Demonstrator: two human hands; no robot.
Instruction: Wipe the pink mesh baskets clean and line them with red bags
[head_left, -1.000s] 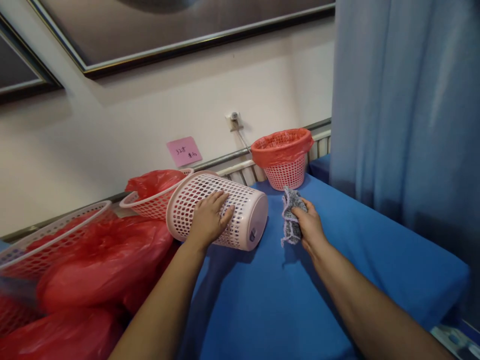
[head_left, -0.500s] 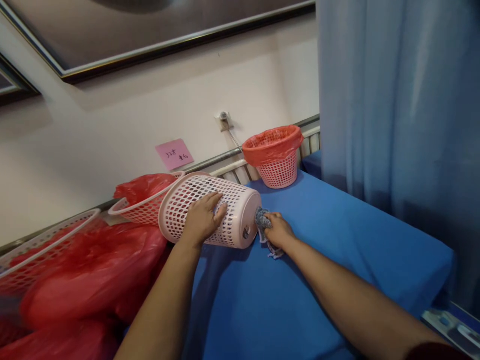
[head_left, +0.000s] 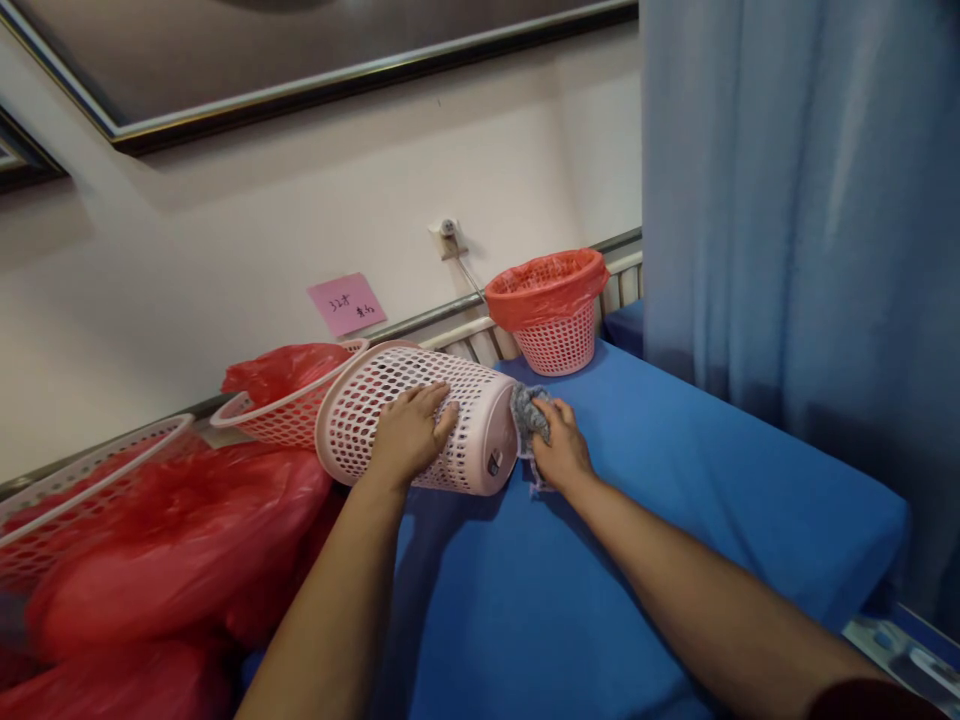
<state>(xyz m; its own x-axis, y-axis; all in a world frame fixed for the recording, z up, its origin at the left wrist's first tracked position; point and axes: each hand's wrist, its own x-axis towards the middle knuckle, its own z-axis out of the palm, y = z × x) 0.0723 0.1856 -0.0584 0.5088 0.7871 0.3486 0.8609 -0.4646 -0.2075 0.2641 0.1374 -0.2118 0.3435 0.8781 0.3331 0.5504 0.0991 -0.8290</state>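
Several left fingers (head_left: pixel 430 398) spread on sideways basket (head_left: pixel 484 440); right fingers (head_left: pixel 553 417) clutch cloth (head_left: pixel 529 412).

A large framed picture (head_left: pixel 360 50) hangs above a pink note (head_left: pixel 346 304) and socket (head_left: pixel 448 240), beside a blue curtain (head_left: pixel 795 220).

The grey cloth (head_left: pixel 529 414) in the right hand (head_left: pixel 562 450), earlier apart, now meets the pink basket (head_left: pixel 475 432) at its base, mid-frame.
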